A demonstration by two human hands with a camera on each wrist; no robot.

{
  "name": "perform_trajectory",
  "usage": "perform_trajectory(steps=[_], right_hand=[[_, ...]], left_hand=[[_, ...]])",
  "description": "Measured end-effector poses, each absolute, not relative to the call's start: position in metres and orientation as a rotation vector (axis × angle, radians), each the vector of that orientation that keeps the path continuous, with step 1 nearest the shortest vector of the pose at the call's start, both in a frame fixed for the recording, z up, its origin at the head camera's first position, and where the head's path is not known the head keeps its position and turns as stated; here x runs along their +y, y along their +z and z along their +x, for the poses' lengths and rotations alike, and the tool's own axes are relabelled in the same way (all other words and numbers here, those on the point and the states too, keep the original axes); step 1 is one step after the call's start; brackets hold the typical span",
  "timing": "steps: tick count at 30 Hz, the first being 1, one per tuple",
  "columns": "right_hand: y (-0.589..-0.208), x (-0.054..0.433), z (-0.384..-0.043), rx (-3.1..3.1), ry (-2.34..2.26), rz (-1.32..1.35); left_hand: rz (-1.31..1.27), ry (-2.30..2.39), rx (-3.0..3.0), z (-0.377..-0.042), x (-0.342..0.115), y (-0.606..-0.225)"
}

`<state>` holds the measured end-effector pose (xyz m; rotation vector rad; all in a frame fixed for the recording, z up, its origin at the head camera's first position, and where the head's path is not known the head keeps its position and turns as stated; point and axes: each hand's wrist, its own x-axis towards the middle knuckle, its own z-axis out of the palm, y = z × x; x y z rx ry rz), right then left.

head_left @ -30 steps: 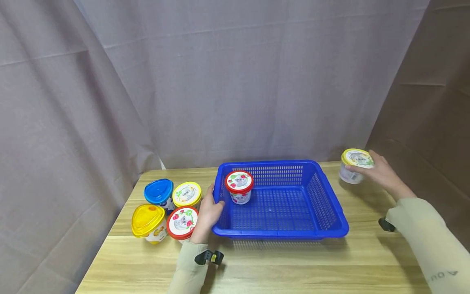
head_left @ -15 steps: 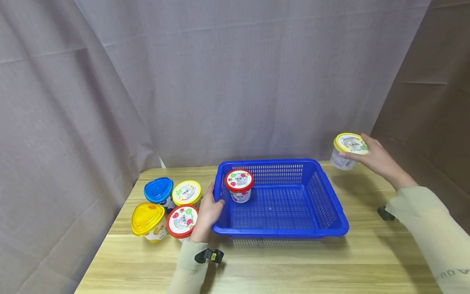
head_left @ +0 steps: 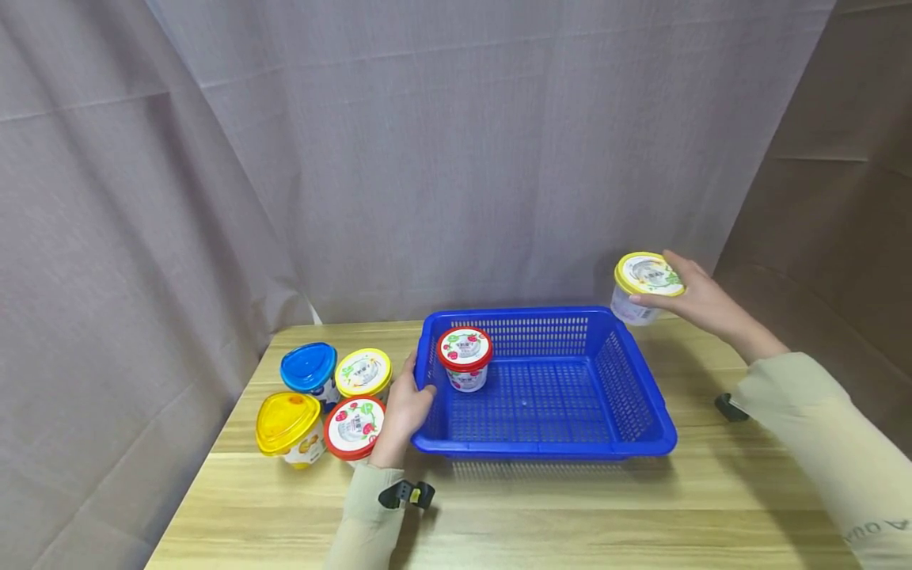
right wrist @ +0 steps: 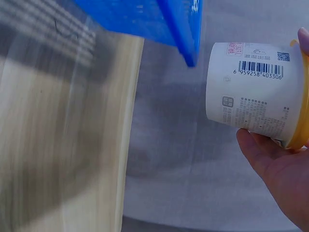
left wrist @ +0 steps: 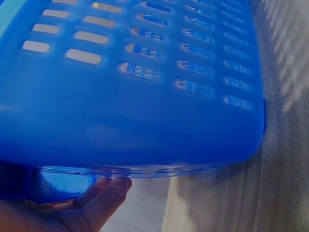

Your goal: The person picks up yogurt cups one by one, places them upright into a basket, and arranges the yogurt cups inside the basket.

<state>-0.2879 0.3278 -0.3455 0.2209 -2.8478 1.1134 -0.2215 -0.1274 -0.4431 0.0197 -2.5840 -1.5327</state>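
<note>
My right hand [head_left: 701, 299] grips a white tub with a yellow lid [head_left: 644, 281], thumb and fingers on either side near the lid. The tub hangs in the air by the basket's back right corner; its barcode side [right wrist: 256, 92] shows in the right wrist view. My left hand [head_left: 408, 408] holds the left rim of the blue plastic basket [head_left: 541, 453], thumb over the rim. In the left wrist view its fingers [left wrist: 104, 200] lie against the rim's outside. Inside the basket, near its left wall, a red-lidded tub [head_left: 465, 360] stands upright.
Left of the basket stand a blue-lidded tub [head_left: 308, 368], a yellow triangular-lidded tub [head_left: 288, 427], a round yellow-lidded tub [head_left: 363, 372] and a red-lidded tub [head_left: 354, 427], partly behind my left wrist. A grey curtain [head_left: 456, 158] hangs behind the wooden table [head_left: 541, 522].
My right hand has lifted the yellow-lidded tub off the table at the right and carried it leftward to the basket's back right corner. My left hand has stayed on the rim.
</note>
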Motion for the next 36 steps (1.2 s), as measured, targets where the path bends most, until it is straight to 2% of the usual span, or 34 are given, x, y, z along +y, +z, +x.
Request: perform_trajectory(steps=[21,36], right_hand=[[-0.346,0.268,-0.279,-2.899,1.021,0.516],[-0.362,0.243,-0.268,-2.932,0.997,0.704]], left_hand=[[0.038,-1.537,-2.584,-0.220,-0.131,-0.446],[0.018,-1.525,-2.569,-0.219,-0.126,-0.444]])
